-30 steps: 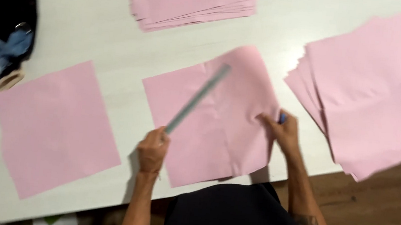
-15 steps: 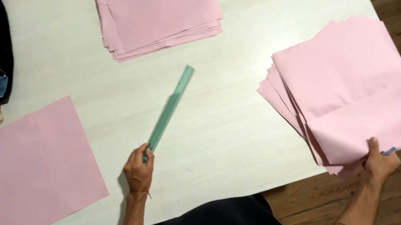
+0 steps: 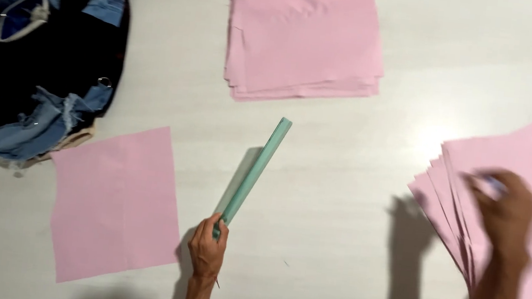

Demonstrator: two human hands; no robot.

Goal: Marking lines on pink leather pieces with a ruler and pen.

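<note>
We see our left hand (image 3: 206,250) near the lower edge of the white surface (image 3: 342,177), its grip clenched around the near end of a long green ruler (image 3: 252,176). The ruler slants up and to the right from that hand, its far end raised toward the middle of the surface and throwing a shadow just to its left.

To the left of the ruler lies a single pink fabric square (image 3: 114,201), flat on the surface and apart from the hand. Beyond the ruler's far end sits a neat stack of pink squares (image 3: 303,35), well apart from it. Far to the right of the ruler, a fanned pile of pink squares (image 3: 457,209) spreads off the edge of view, and our right hand (image 3: 503,211) rests on top of it, blurred. A small bluish thing (image 3: 491,185) shows at its fingers, too smeared to name, and we cannot tell whether that grip is clenched or released.

To the upper left of the ruler, past the single square, a heap of dark and denim cloth (image 3: 37,73) lies on the surface's corner.
</note>
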